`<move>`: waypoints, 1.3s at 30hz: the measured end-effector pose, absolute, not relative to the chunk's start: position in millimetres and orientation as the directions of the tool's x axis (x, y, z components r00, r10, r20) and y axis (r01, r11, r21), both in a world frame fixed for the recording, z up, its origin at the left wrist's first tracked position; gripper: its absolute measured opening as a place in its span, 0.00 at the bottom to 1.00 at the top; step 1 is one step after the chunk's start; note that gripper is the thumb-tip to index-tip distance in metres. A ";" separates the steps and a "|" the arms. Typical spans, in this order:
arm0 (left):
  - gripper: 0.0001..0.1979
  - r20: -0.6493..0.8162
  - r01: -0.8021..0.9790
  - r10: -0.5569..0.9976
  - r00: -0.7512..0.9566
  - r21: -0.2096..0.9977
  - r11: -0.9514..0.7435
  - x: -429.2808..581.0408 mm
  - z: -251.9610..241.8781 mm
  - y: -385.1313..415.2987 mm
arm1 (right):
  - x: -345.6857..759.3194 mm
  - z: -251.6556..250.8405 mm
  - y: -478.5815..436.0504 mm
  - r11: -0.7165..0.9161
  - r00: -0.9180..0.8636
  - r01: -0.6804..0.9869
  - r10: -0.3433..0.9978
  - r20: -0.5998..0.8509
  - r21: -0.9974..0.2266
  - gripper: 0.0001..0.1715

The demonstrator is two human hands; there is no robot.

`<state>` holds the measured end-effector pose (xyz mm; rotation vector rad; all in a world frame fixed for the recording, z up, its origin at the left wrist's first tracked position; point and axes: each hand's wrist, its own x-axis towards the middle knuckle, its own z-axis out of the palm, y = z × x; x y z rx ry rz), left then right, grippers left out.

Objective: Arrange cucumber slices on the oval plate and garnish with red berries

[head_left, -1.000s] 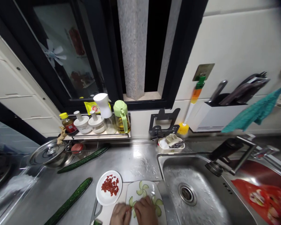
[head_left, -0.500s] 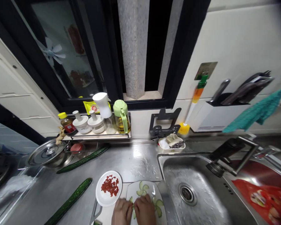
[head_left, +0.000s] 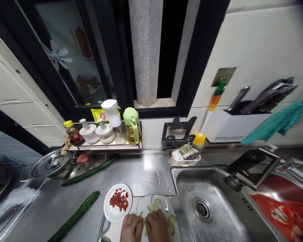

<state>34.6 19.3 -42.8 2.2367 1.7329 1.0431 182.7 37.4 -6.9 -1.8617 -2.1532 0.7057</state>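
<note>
At the bottom centre, my left hand [head_left: 131, 229] and my right hand [head_left: 156, 227] are side by side over a white plate [head_left: 170, 205], fingers curled in. Pale green cucumber slices show between the fingertips of both hands, though the exact grip is partly hidden. Other cucumber slices [head_left: 171, 223] lie on the plate in small fanned groups, one by its far edge and one to the right of my right hand. Left of the hands sits a round white dish [head_left: 113, 216] with small red pieces [head_left: 119, 200] in it.
Under the dish lies a white cutting board [head_left: 115, 228]. Two whole cucumbers [head_left: 77, 215] rest on the steel counter to the left. To the right is a sink [head_left: 217, 215] with a faucet [head_left: 265, 168]. A condiment shelf [head_left: 108, 147] and a lidded pot [head_left: 49, 164] stand behind.
The view has shifted very slightly. Both hands stay over the plate in nearly the same position, with only tiny finger movement.
</note>
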 end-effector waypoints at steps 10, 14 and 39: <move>0.18 0.396 0.745 0.907 -0.145 0.647 -0.163 47.6 -47.1 8.6 | 185.0 18.3 41.2 0.039 -0.137 0.767 0.985 -0.103 -0.641 0.10; 0.20 0.401 0.748 0.904 -0.149 0.644 -0.162 49.9 -46.0 7.6 | 183.4 26.9 42.2 -0.011 -0.113 0.713 0.985 -0.130 -0.701 0.10; 0.17 0.468 0.792 0.879 -0.093 0.570 -0.219 49.7 -38.5 7.0 | 182.1 42.8 52.8 0.177 -0.292 0.880 0.933 -0.210 -0.440 0.12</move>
